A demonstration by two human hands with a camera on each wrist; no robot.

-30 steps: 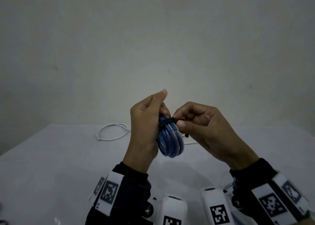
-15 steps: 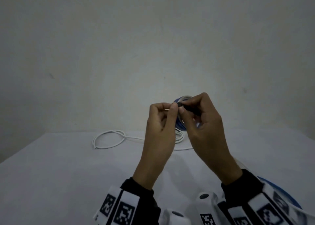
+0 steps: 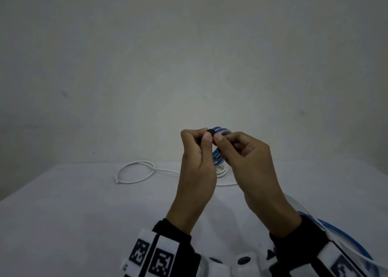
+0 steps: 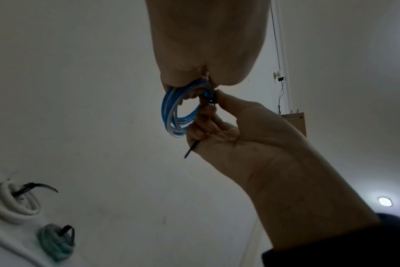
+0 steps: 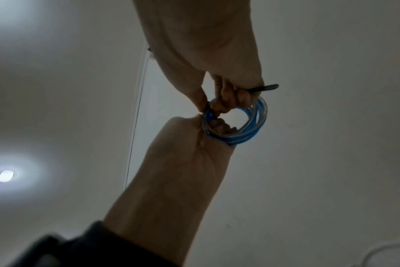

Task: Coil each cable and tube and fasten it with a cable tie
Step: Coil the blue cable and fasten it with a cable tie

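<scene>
White table (image 3: 63, 213), loose white cable (image 3: 134, 173), hands hiding blue coil (image 3: 217, 157)

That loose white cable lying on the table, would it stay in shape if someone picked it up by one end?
Probably not. The white cable lies in a slack loop with a long thin tail, untied, so it would likely droop and uncurl when lifted. It looks thin, so probably light. The blue tube coil held in both hands keeps its ring, seemingly springier.

Bare indoor room, plain grey-white wall (image 3: 189, 56), white cloth-covered table (image 3: 63, 224), recessed round ceiling light (image 4: 385, 201), wooden cabinet corner (image 4: 296, 124).
</scene>
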